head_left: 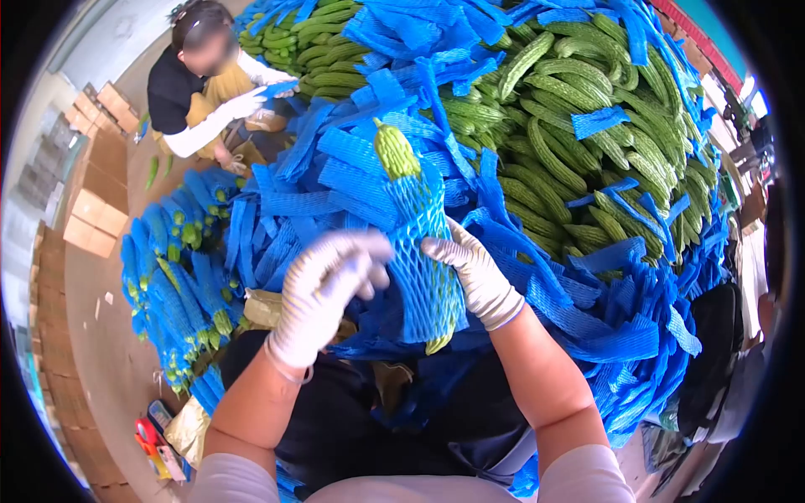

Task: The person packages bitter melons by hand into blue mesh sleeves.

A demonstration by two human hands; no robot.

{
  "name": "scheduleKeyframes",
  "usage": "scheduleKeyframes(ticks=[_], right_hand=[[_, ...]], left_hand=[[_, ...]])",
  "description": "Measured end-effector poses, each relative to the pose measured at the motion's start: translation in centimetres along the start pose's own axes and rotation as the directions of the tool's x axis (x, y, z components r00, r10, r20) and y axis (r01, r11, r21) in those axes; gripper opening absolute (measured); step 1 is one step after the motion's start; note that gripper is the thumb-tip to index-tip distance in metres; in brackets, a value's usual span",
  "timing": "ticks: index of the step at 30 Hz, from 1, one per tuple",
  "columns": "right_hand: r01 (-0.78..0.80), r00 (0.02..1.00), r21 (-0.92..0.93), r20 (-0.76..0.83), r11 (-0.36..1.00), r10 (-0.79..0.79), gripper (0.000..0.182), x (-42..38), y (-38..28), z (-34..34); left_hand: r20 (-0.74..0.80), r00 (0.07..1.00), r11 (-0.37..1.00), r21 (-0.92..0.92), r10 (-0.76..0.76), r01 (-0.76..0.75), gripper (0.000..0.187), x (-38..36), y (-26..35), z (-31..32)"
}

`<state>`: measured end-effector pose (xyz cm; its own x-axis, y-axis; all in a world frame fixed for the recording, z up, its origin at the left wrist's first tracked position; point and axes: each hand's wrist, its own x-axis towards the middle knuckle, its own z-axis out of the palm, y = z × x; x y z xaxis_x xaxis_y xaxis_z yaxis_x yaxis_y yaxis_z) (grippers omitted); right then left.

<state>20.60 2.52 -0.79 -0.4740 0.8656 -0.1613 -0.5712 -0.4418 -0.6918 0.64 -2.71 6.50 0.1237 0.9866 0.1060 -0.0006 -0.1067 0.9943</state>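
A pale green bitter melon (pixel 394 152) stands upright before me, mostly covered by a stretched blue foam net sleeve (pixel 423 277). Its bumpy top and its lower tip stick out of the net. My right hand (pixel 485 281), in a white glove, grips the sleeved melon from the right, thumb on the front and fingers behind it. To the left of the sleeve is my left hand (pixel 329 285), gloved too and slightly blurred, its fingers apart with nothing visible in them. Loose blue net sleeves (pixel 360 180) lie heaped behind both hands.
Unsleeved bitter melons (pixel 579 109) are piled at the back right. Rows of sleeved melons (pixel 189 268) lie at left. A co-worker (pixel 205 84) sits at the back left, holding something blue. Cardboard boxes (pixel 99 210) line the left wall; red-handled scissors (pixel 149 436) are at the lower left.
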Motion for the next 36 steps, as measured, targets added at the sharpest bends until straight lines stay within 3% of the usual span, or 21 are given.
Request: scheduleKeyframes(ticks=[1,3,5,7,9,11,13,17,18,20,21,23,24,26,27,29,31,32,33,34,36], right_hand=[[-0.006,1.0,-0.041,0.014,0.999,0.007,0.06,-0.3,0.4,0.3],[0.008,0.997,-0.152,0.072,0.988,0.004,0.072,-0.8,0.9,1.9],[-0.039,0.994,-0.116,0.101,0.992,0.051,0.076,-1.0,1.7,2.7],[-0.033,0.994,-0.137,0.101,0.99,0.048,0.078,-0.9,1.9,2.9],[-0.027,0.995,-0.162,0.092,0.986,0.042,0.079,-1.0,1.6,2.9],[-0.029,0.992,-0.199,0.111,0.98,0.052,0.082,-1.2,0.9,3.0],[-0.04,0.989,-0.208,0.132,0.977,0.069,0.084,-1.3,0.8,2.9],[-0.063,0.979,-0.162,0.181,0.985,0.093,0.085,-1.1,1.5,2.5],[0.035,0.994,-0.224,0.107,0.974,-0.011,0.085,-1.3,1.6,3.0],[0.183,0.982,-0.351,0.031,0.918,-0.184,0.081,-1.7,1.7,4.1],[0.18,0.983,-0.355,0.042,0.917,-0.177,0.081,-1.6,1.7,4.0],[0.142,0.971,-0.263,0.226,0.954,-0.082,0.072,-1.7,1.3,3.0],[0.242,0.95,-0.358,0.274,0.902,-0.147,0.063,-1.4,0.7,2.6],[0.352,0.936,-0.487,0.178,0.799,-0.304,0.064,-1.0,-0.4,2.3],[0.37,0.925,-0.527,0.128,0.765,-0.359,0.065,-0.7,-0.9,1.5],[0.309,0.921,-0.609,-0.002,0.731,-0.39,0.064,-0.5,-1.8,0.4],[0.28,0.924,-0.646,-0.02,0.71,-0.382,0.058,-0.1,-2.1,-0.8],[0.256,0.929,-0.686,-0.02,0.681,-0.37,0.054,-0.2,-1.9,-0.6],[0.238,0.93,-0.728,-0.021,0.643,-0.367,0.05,-0.3,-1.7,-0.5],[0.24,0.933,-0.727,-0.009,0.643,-0.359,0.05,-0.4,-1.3,-0.6],[0.218,0.957,-0.841,0.084,0.496,-0.279,0.039,-0.4,-0.4,-0.7]], left_hand=[[-0.159,0.986,0.997,0.059,0.051,-0.043,0.025,0.7,-0.6,-0.4],[-0.196,0.962,0.974,0.159,0.192,-0.163,0.03,2.2,-2.5,-1.4],[-0.123,0.929,0.811,0.536,0.349,-0.234,0.035,2.9,-2.9,-1.6],[-0.097,0.982,0.773,0.631,0.162,-0.065,0.027,2.7,-2.5,-1.6],[-0.094,0.945,0.764,0.617,0.313,-0.191,0.014,2.6,-3.1,-1.7],[-0.169,0.825,0.716,0.607,0.539,-0.344,0.01,3.2,-2.9,-3.1],[-0.422,0.811,0.91,0.269,0.406,-0.315,0.005,3.8,-2.4,-4.5],[-0.548,0.836,0.98,-0.177,-0.021,-0.091,0.023,3.9,-3.9,-5.2],[-0.481,0.867,0.942,-0.334,-0.13,-0.044,0.037,3.6,-4.8,-4.9],[-0.124,0.896,0.75,-0.602,-0.427,0.274,0.046,2.6,-5.6,-3.9],[0.187,0.933,0.608,-0.716,-0.306,0.343,0.049,2.6,-4.9,-2.6],[0.109,0.962,0.763,-0.59,-0.251,0.266,0.048,2.3,-5.7,-1.6],[0.097,0.94,0.725,-0.612,-0.327,0.315,0.046,1.9,-5.1,-2.0],[0.037,0.914,0.67,-0.668,-0.404,0.324,0.041,1.5,-3.2,-3.6],[0.049,0.951,0.727,-0.634,-0.305,0.266,0.042,1.4,-2.0,-5.3],[-0.159,0.972,0.799,-0.6,-0.173,0.044,0.045,0.1,0.9,-8.9],[-0.287,0.957,0.934,-0.352,-0.046,-0.061,0.037,-2.9,3.8,-14.3],[-0.426,0.905,0.973,-0.209,-0.003,-0.095,0.032,-5.0,4.1,-16.9],[-0.539,0.824,0.981,0.027,0.178,-0.195,0.033,-7.1,3.7,-19.1],[-0.58,0.787,0.974,0.196,0.208,-0.114,0.038,-10.0,2.8,-22.3],[-0.685,0.728,0.982,0.154,0.028,0.107,0.044,-16.2,2.2,-25.4]])
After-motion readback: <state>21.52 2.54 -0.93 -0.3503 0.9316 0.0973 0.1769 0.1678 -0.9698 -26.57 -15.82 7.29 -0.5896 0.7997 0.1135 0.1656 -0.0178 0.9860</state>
